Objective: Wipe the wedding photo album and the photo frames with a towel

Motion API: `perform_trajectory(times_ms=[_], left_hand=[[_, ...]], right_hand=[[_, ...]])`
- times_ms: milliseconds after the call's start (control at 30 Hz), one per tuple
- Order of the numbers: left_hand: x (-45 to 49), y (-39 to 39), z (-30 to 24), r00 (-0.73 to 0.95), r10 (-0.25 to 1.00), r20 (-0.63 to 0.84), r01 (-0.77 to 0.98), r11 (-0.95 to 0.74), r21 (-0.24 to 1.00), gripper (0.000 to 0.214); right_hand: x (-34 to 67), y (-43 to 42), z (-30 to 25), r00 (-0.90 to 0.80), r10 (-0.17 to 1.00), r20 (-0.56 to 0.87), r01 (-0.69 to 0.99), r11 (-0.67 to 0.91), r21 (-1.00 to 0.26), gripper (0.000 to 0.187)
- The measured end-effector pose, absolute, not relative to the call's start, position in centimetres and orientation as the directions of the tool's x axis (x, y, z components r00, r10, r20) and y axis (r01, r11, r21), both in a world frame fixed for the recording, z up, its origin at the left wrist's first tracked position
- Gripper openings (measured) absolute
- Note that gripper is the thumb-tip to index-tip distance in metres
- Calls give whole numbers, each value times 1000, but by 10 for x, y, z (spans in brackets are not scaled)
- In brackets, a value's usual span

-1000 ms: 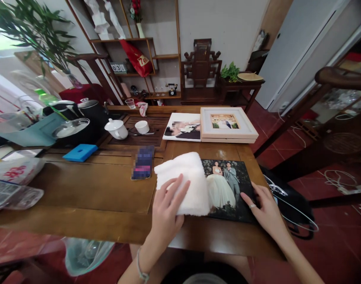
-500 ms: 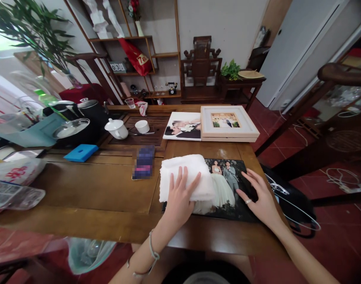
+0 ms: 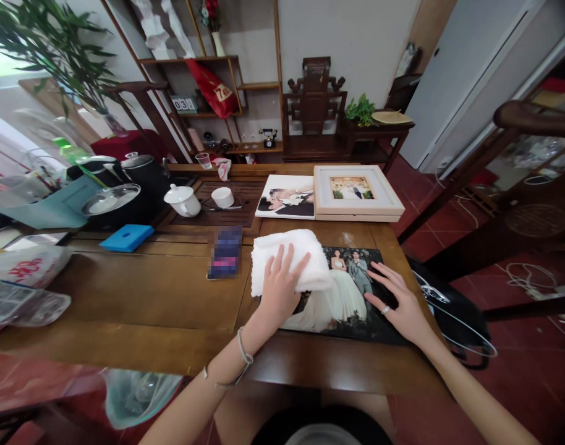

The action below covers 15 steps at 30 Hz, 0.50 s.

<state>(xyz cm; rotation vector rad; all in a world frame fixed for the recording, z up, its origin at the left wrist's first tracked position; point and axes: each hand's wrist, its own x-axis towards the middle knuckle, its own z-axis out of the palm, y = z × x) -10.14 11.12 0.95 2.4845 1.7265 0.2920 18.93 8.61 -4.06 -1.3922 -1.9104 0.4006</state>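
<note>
Under my left hand (image 3: 282,284) lies a folded white cloth (image 3: 289,244), pressed down with the fingers spread on top of it. The cloth covers the left part of a dark wedding photo print (image 3: 342,296), which lies flat near the table's front right. A bride in a pale gown and a person in a grey suit show on it. My right hand (image 3: 398,303) rests on the print's right side, fingers stretched and apart, a ring on one finger.
A framed photo (image 3: 384,201) and a white-edged photo panel (image 3: 287,210) lie behind. A phone-like blurred item (image 3: 225,252), a blue block (image 3: 127,238), a lidded white cup (image 3: 182,201) and a small bowl (image 3: 222,198) stand left. Plastic bags (image 3: 27,278) lie far left.
My left hand and the white cloth have moved away from me across the print, uncovering more of its lower left. My right hand has shifted slightly left.
</note>
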Motion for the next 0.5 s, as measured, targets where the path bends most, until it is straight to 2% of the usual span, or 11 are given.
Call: perform_trajectory(times_ms=[133, 333, 400, 500], left_hand=[[-106, 88, 5, 453, 887, 95, 867, -463, 184, 92], [-107, 6, -5, 615, 760, 208, 733, -649, 203, 97], [-108, 12, -1, 619, 768, 161, 727, -639, 251, 99], [-110, 60, 6, 553, 829, 84, 784, -552, 284, 96]], right_hand=[[187, 86, -40, -149, 915, 376, 695, 367, -618, 40], [185, 85, -41, -142, 912, 385, 702, 367, -610, 39], [186, 85, -40, -147, 912, 383, 699, 369, -612, 39], [187, 86, -39, -148, 915, 376, 693, 368, -621, 40]])
